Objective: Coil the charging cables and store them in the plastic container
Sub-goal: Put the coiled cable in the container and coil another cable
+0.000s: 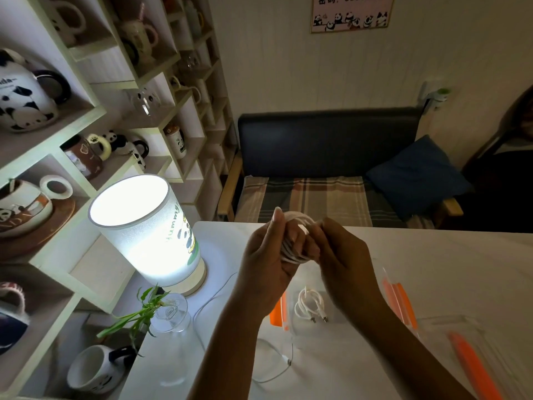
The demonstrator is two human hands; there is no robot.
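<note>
Our left hand (pixel 266 256) has its fingers curled round the white cable (pixel 294 249), bundled in loops that run up and down. Our right hand (pixel 343 255) pinches the loose end at the top. The plastic container (pixel 331 324) sits straight below on the table (pixel 432 255), one coiled cable (pixel 310 304) already in it, so we'd guess it's just a drop down.

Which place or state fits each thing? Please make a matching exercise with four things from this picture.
Things:
1. white cable coil
2. second coiled cable
3. table lamp
4. blue cushion

Places or states:
A. lit, at the table's left edge
B. on the sofa
C. held up in both hands
D. lying in the clear plastic container

Pairs: 1-C, 2-D, 3-A, 4-B
</note>
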